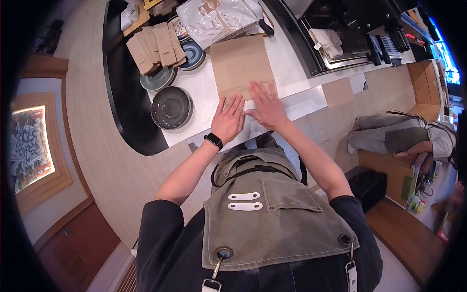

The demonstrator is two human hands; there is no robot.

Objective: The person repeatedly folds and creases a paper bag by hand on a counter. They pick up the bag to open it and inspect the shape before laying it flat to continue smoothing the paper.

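Note:
A flat brown paper bag point(241, 63) lies on the white counter, with a crease across its near end. My left hand point(229, 118) rests palm down at the bag's near left corner, fingers stretched out and pointing away from me. My right hand point(267, 108) lies over the near right part of the bag, its fingers extended and the thumb spread toward my left hand. Neither hand grips anything. To the left of the bag are a dark round plate point(171, 108) and several folded brown paper pieces point(148, 48) piled over other plates.
A clear plastic-wrapped pack point(216, 19) sits beyond the bag. On the right stands a black and metal machine point(357, 29) with a folded cloth point(327, 43) on it. Another person point(404, 136) in an apron is bent over farther right. A curved black ledge point(116, 87) borders the counter's left side.

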